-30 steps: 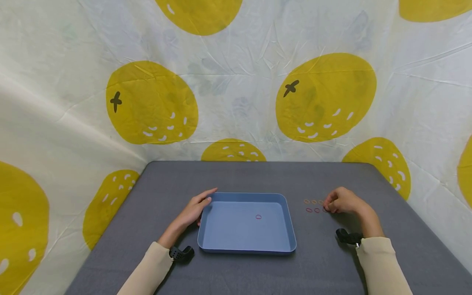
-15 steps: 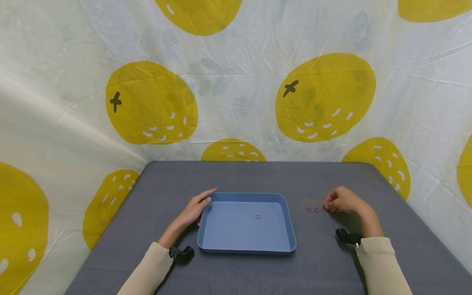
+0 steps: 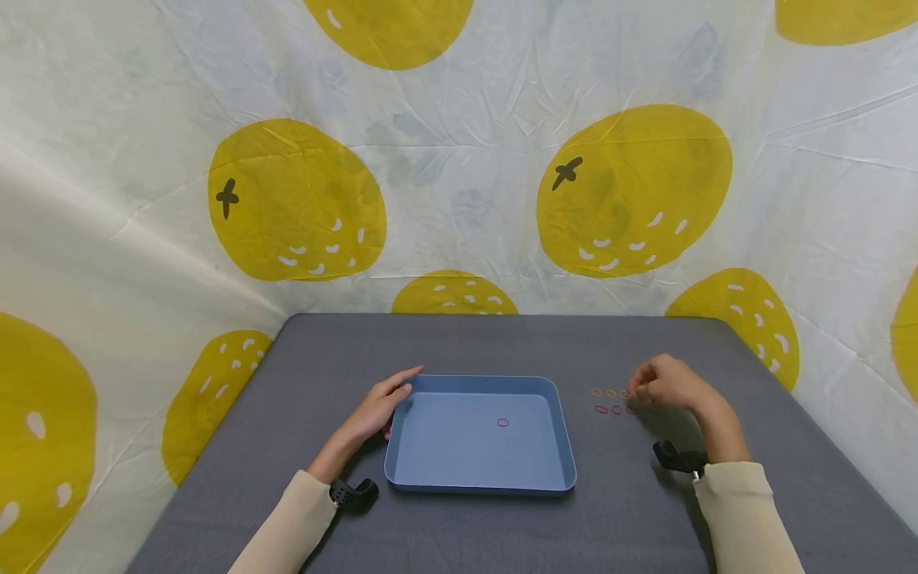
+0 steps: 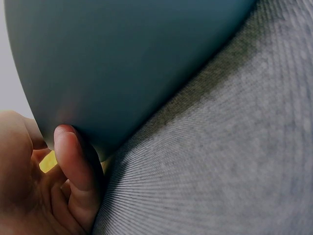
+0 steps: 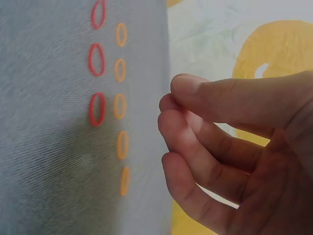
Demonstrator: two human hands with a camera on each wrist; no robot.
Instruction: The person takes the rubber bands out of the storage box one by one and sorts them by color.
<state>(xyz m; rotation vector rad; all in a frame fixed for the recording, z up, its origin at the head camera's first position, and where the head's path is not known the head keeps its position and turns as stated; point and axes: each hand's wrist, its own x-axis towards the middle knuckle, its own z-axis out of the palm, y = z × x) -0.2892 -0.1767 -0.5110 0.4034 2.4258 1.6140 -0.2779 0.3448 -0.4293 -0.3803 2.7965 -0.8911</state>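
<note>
1. Small rubber bands [image 5: 104, 78] of thin elastic lie flat on the grey woven-cloth bench [image 3: 502, 343] toward its right edge, in two neat rows: red ovals [image 3: 609, 409] on the near row, orange ovals [image 3: 604, 392] on the far row. Spaced apart like this, each looks easy to pick singly.
2. One more red rubber band [image 3: 503, 422] lies alone on the floor of the shallow blue plastic tray [image 3: 566, 446], right of its middle.
3. That tray, rectangular with rounded corners and a smooth raised rim, sits at the middle of the bench, closer to the near edge.
4. Left hand [image 3: 376, 408] rests on the bench with straight, relaxed fingers [image 4: 73, 166] pressed against the tray's left wall near the far corner, likely to steady it; it grips nothing.
5. Right hand [image 3: 667, 384] hovers just above the right end of the two rows, thumb and fingers [image 5: 195, 132] curled close together as if pinching. In the wrist view no band shows between them, so I cannot tell whether they hold one.
6. White creased cloth printed with big yellow fruit shapes [image 3: 631, 191] hangs behind and beside the bench.
</note>
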